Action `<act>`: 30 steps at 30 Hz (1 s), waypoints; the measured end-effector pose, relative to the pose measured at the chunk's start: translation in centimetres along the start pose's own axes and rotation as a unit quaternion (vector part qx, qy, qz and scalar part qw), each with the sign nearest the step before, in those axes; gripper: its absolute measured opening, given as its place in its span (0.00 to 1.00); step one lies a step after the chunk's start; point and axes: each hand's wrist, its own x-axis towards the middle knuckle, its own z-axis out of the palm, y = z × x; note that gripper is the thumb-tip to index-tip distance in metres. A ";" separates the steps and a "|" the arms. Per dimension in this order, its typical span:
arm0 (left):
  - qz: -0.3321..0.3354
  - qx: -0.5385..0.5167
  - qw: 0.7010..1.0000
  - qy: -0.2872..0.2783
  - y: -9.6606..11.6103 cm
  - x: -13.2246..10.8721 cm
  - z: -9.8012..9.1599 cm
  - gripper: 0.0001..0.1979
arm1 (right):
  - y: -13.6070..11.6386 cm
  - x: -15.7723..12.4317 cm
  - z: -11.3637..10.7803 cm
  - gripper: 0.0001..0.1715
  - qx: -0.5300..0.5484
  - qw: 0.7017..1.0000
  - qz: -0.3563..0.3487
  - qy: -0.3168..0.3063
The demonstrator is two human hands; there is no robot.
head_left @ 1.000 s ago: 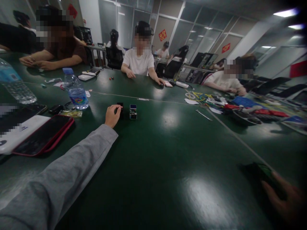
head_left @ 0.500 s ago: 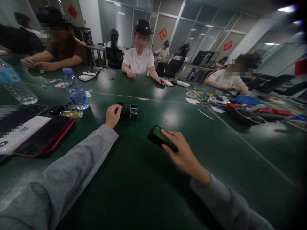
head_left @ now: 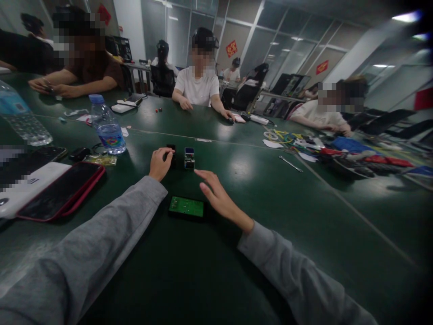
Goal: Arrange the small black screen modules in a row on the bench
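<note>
My right hand [head_left: 221, 197] hangs just beside the green-faced slab [head_left: 186, 207], fingers loosely spread and holding nothing; the slab lies flat on the table [head_left: 267, 203]. My left hand [head_left: 160, 164] curls at a dark block [head_left: 172, 159] near a small module [head_left: 189, 159]; I can't tell whether it grips. The slab looks light, stiff, perhaps fragile, best pinched by its black edges
</note>
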 end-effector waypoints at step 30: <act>0.220 -0.027 0.958 -0.185 3.1 -1.3 -0.9 0.15 | 10.3 2.2 0.1 0.23 -0.242 0.953 0.110 0.144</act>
